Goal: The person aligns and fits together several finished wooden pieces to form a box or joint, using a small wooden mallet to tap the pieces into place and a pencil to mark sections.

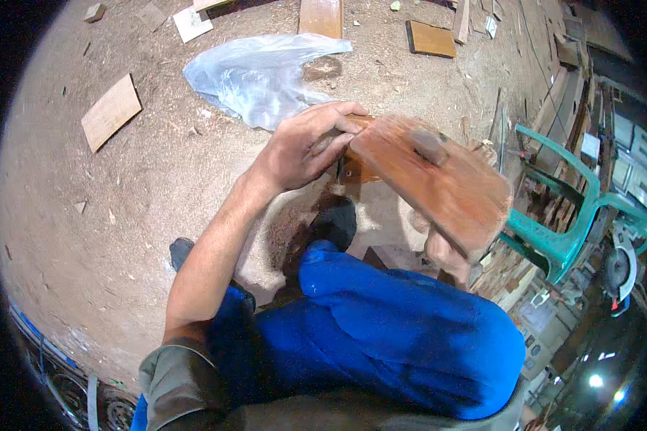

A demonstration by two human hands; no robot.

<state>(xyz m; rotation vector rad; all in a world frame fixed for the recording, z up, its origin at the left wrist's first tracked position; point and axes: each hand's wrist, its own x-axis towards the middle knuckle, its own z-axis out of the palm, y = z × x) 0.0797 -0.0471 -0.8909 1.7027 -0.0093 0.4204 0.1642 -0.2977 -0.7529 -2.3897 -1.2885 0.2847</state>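
A reddish-brown wooden board [456, 190] with rounded corners is tilted over my knees, its far end smeared by motion. My left hand [313, 144] is closed at its left end, thumb and fingers pinching the wood there. From below, my right hand [442, 251] supports the board near its right end; most of its fingers are hidden behind it. A blurred dark, rounded shape [431, 147] shows on the board's upper face; I cannot tell what it is. Under the left end is a brown wooden piece [359, 171] with a small hole.
Past my left hand, a clear plastic bag [255, 75] lies on the sawdust-strewn floor. Wood offcuts [113, 113] and a brown panel [431, 39] lie around. On the right stand a green plastic chair [564, 233] and a circular saw [618, 269].
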